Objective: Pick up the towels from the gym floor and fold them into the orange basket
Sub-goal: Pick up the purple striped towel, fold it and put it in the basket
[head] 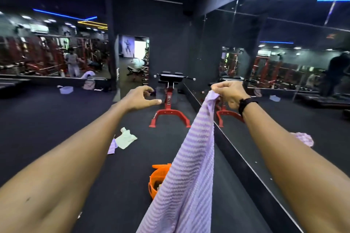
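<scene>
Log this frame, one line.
right hand pinches purple towel corner, hanging | left hand empty | orange basket below | two towels on floor

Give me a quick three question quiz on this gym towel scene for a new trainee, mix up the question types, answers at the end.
1. True or false: the right hand pinches a corner of the purple striped towel.
2. Multiple choice: where is the orange basket? A) on the red bench B) on the floor, partly hidden behind the hanging towel C) in the left hand
3. Fill in: the left hand holds ____.

Key:
1. True.
2. B.
3. Nothing; its fingers are loosely curled in the air, apart from the towel. The pale green towel and a small purple towel lie on the floor.
</scene>
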